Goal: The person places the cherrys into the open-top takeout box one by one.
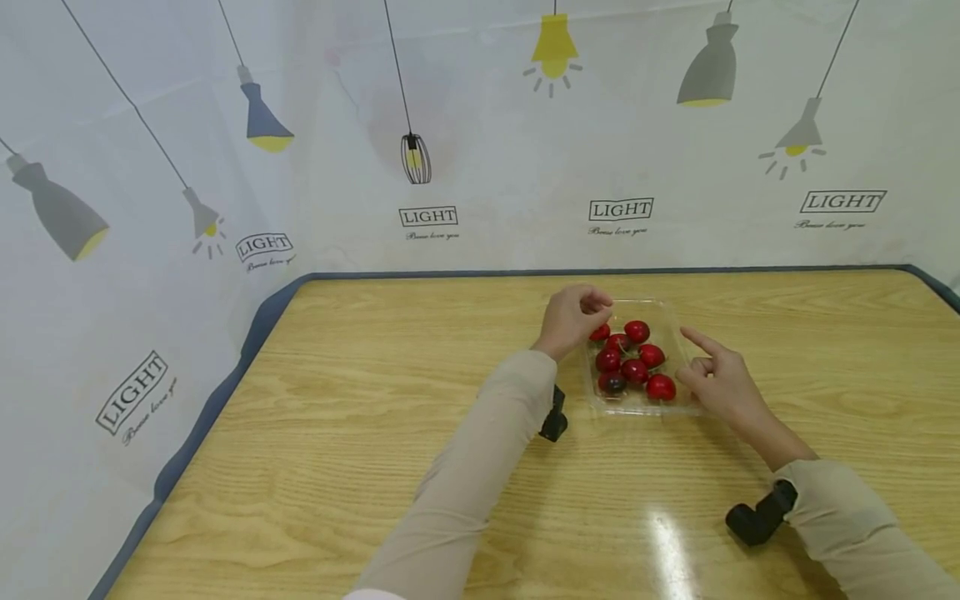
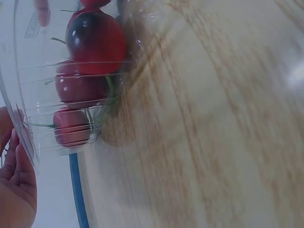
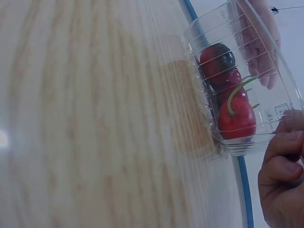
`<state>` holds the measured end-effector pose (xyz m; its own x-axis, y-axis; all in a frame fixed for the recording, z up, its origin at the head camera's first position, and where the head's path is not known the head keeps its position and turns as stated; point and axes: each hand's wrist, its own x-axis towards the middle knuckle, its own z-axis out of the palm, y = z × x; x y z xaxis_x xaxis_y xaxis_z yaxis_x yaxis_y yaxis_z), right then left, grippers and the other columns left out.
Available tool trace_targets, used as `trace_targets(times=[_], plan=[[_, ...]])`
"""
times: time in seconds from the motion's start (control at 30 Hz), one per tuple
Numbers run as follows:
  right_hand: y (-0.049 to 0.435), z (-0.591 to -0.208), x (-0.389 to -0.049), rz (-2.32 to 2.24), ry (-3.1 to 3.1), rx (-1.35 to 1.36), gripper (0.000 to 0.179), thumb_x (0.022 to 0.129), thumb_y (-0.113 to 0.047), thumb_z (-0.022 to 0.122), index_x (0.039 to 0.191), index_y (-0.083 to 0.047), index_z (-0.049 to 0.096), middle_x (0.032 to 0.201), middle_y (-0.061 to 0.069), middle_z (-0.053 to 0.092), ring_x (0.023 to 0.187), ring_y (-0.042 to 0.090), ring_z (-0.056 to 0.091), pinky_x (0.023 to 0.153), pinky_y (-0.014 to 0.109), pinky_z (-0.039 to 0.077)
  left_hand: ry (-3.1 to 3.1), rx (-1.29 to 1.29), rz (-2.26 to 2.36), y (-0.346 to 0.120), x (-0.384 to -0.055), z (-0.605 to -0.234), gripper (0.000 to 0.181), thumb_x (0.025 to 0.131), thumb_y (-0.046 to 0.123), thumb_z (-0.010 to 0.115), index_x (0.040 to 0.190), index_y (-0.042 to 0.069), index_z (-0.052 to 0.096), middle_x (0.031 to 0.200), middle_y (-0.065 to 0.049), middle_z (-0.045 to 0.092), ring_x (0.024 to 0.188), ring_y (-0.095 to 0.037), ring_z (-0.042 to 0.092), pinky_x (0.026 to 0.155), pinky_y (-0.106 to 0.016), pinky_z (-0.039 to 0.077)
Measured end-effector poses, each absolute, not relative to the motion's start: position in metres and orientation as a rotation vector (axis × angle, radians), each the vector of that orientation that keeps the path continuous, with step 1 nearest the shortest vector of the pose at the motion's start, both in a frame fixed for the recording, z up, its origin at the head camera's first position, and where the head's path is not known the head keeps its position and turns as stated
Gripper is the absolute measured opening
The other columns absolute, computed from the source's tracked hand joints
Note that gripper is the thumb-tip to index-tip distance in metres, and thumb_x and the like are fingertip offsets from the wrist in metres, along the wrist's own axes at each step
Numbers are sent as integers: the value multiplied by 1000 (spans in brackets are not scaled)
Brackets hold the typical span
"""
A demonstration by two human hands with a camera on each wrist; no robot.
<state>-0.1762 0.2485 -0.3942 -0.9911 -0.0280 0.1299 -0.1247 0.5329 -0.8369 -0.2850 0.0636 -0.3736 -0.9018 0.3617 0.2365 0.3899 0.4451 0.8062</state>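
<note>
A clear plastic box point(image 1: 645, 410) stands on the wooden table, with several dark red cherries point(image 1: 634, 370) inside. Some cherries carry green stems, and one cherry point(image 2: 95, 40) has a dark patch. At the box's far left corner, my left hand point(image 1: 573, 320) pinches the rim between thumb and curled fingers. On the opposite side my right hand point(image 1: 722, 379) holds the right rim, its index finger stretched forward and the others bent. Seen from the right wrist, the bent fingers of that hand point(image 3: 282, 178) lie against the box's corner.
A pale wood table point(image 1: 337, 433) extends around the box. Behind it hangs a white cloth point(image 1: 510, 167) printed with lamps and the word LIGHT. Black wrist cameras point(image 1: 761, 512) are strapped at both sleeves, close above the tabletop.
</note>
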Motion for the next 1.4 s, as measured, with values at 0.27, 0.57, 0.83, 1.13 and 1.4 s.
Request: trace_targets(times=[0.27,0.57,0.83,1.13,1.4], plan=[[248,-394,-176,1478,-2660,136,60,82,0,46,138,3,22,50,-6,33,44,8,31,43,24,33,-2596,-696,-1516,63,-285,-373,6,82,10,63,86,6,65,79,-1,63,70,-8,55,62,-13,42],[248,-393,-175,1494,-2662,113,61,83,-1,46,138,2,22,51,-6,36,44,8,33,43,24,34,-2561,-773,-1510,61,-286,-373,10,82,11,63,89,4,65,80,-2,62,71,-8,54,61,-13,42],[249,-394,-174,1542,-2642,95,60,84,-3,46,139,0,22,52,-6,36,45,7,34,41,24,32,-2518,-807,-1509,56,-285,-374,9,82,11,63,87,5,64,80,-2,60,70,-8,53,61,-14,42],[251,-395,-174,1562,-2636,101,59,86,-6,47,139,-2,22,56,-6,41,46,7,38,42,24,35,-2458,-779,-1527,50,-280,-376,8,81,10,63,85,3,64,80,-3,62,68,-8,53,62,-13,42],[252,-397,-175,1484,-2630,140,58,89,-14,53,138,0,25,64,1,49,47,11,45,42,25,38,-2445,-799,-1463,39,-272,-386,9,82,12,63,84,4,65,81,-3,63,70,-7,55,63,-12,42]])
